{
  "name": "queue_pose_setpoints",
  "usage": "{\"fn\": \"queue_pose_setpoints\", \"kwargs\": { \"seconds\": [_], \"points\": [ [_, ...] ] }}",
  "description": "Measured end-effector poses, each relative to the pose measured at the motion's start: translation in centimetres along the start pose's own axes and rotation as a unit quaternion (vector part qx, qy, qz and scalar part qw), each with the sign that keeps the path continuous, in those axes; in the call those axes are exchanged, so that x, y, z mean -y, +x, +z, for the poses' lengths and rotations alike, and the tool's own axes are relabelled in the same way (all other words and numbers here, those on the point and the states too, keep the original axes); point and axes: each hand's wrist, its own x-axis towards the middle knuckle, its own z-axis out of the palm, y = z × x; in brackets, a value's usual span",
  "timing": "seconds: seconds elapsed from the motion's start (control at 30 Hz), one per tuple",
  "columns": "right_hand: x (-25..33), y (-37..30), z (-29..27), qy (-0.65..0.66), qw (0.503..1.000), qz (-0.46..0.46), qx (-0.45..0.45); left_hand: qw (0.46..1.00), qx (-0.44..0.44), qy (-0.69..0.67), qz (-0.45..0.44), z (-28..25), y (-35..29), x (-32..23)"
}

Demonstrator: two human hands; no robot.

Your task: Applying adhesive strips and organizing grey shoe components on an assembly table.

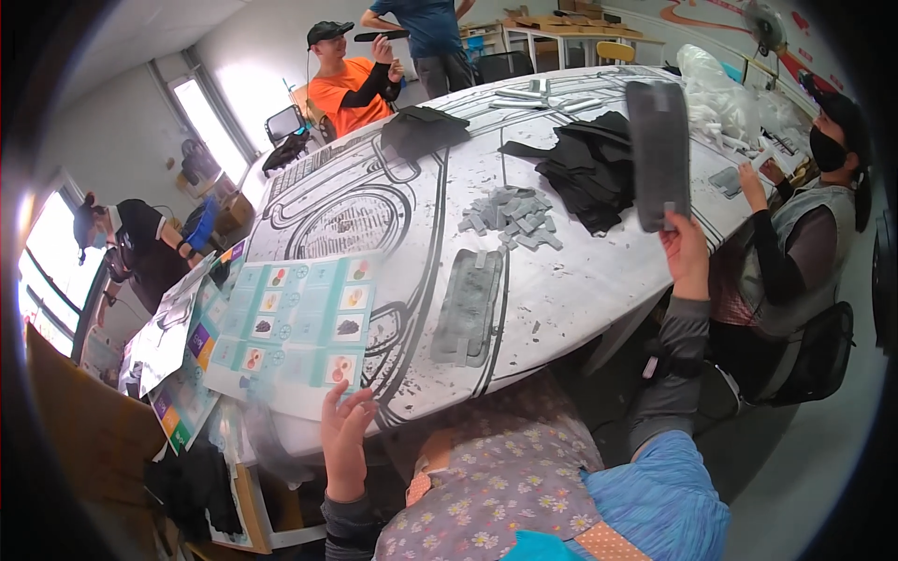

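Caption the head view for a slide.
Right hand holding up a long dark pad at a white table, left hand near a printed sheet.

No txt legible; print on lt.-blue sheet [297, 323] too sm. & blurry.

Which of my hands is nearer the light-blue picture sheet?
Left. Your left hand is at the near right corner of the picture sheet; your right hand is far right of it, holding a dark grey pad.
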Motion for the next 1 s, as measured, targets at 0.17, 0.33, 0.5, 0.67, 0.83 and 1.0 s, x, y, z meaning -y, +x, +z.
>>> {"fn": "queue_pose_setpoints", "kwargs": {
  "seconds": [0.17, 0.33, 0.5, 0.67, 0.83, 1.0],
  "points": [
    [-3.7, 7.7, -5.1, 0.062, 0.982, 0.007, -0.178, 0.998, -0.055, -0.007, -0.015, -1.6, -1.2, 0.3],
    [-8.1, 10.7, -8.0, 0.099, 0.961, 0.025, -0.258, 0.997, -0.076, -0.004, -0.001, -2.9, -2.0, 0.7],
    [-9.8, 8.9, -8.8, 0.088, 0.962, 0.029, -0.256, 0.992, -0.119, -0.034, 0.004, -2.8, -2.0, 1.5],
    [-7.9, 6.9, -7.3, -0.15, 0.95, -0.02, -0.273, 0.992, -0.106, -0.064, 0.037, -4.4, -2.2, 2.4],
    [-7.8, 5.8, -7.9, -0.598, 0.704, -0.213, -0.32, 0.993, -0.089, -0.068, 0.047, -4.8, -2.0, 3.2],
    [-7.0, -0.1, -0.7, -0.558, 0.718, -0.36, -0.208, 0.993, -0.051, -0.085, 0.068, -5.3, -2.1, 4.2]
  ]
}}
